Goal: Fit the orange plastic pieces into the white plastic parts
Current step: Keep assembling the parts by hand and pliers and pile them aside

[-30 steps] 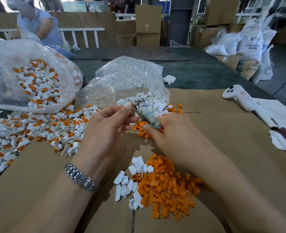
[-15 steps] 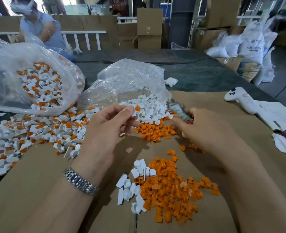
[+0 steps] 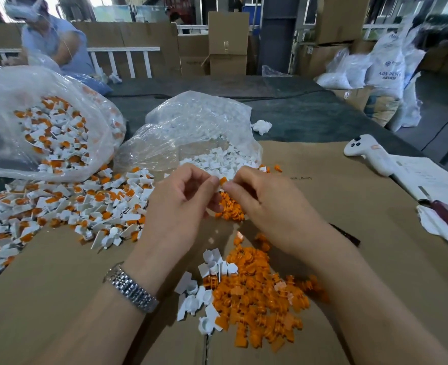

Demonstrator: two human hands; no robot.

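I note the orange piece [image 3: 223,180] now pinched between both hands, left hand [image 3: 176,206] and right hand [image 3: 270,206], just above the near orange pile [image 3: 254,299]; the grey tool the right hand held a second ago is gone, so fitting is underway. Any white part in the fingers is hidden.

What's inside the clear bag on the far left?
The clear bag holds white plastic parts with orange pieces fitted; more spill out onto the table beside it. How deep the pile goes, and anything beneath the top layer, is hidden by glare and the parts themselves.
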